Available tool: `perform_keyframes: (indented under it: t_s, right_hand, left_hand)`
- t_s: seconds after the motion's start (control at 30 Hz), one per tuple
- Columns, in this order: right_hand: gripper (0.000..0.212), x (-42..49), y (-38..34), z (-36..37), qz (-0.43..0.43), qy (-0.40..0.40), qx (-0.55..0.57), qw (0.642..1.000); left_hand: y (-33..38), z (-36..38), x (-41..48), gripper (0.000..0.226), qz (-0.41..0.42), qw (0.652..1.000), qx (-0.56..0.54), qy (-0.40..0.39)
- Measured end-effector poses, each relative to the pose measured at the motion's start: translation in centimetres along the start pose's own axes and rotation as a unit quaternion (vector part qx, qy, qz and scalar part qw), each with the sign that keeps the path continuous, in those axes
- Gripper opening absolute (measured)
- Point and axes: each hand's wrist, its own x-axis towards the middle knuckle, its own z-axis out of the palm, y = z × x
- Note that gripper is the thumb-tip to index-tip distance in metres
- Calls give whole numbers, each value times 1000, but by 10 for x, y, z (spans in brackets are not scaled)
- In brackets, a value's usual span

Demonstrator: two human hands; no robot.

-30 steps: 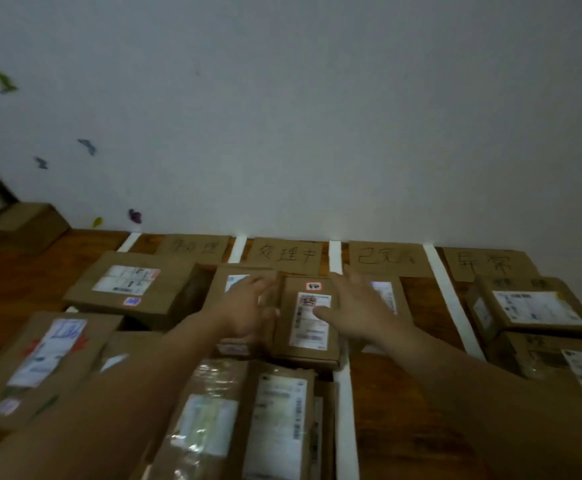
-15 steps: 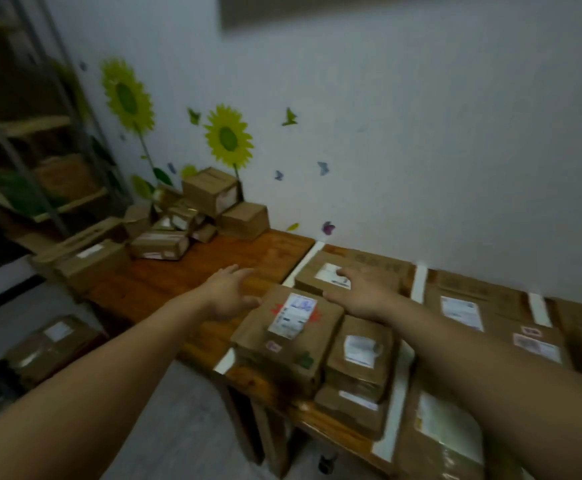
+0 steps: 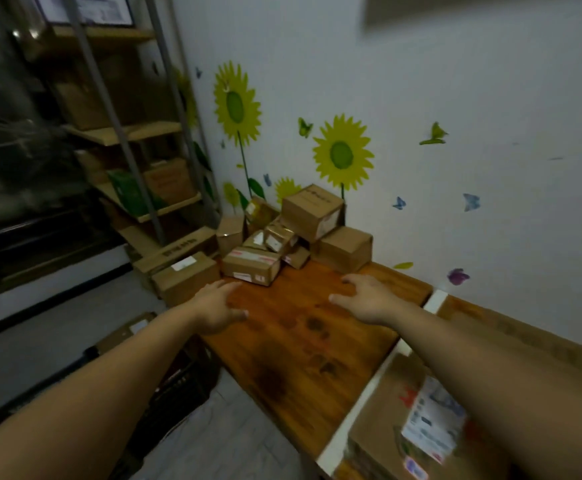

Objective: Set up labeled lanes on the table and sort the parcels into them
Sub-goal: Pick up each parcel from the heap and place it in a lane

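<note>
Cardboard sorted parcel (image 3: 421, 420) nearest, at 5 o'clock, right of white tape strip (image 3: 362, 403). Bare wooden table (image 3: 293, 341) ahead. Left hand (image 3: 218, 308) and right hand (image 3: 365, 299) both empty, palms down, fingers loosely spread, over tabletop. Unsorted parcel pile (image 3: 313, 216) at 12 o'clock, far corner by wall. Front parcel (image 3: 251, 270) long axis 10-to-4. Left fingertips just short of it, right hand farther. Likely left-led grab.

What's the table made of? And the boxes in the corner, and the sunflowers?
Table: looks like wood, reddish-brown, slightly glossy; grain and dark knots show. Boxes: matte brown cardboard, with tape and paper labels. Sunflowers: probably flat stickers, vinyl or paper; I can't tell which.
</note>
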Motion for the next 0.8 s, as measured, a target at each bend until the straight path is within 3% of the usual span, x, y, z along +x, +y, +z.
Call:
perform_keyframes:
  t_s: [0.23, 0.53, 0.8]
  right_hand:
    - [69, 111, -59, 29, -9, -42, 31, 999]
    - [61, 216, -142, 103, -23, -60, 38, 997]
    - [60, 314, -230, 177, 60, -76, 70, 993]
  left_hand:
    - [-69, -44, 79, 73, -49, 999, -18, 10]
    - [-183, -70, 196, 72, -27, 999, 10, -19]
    - [-299, -82, 288, 77, -23, 995, -46, -84]
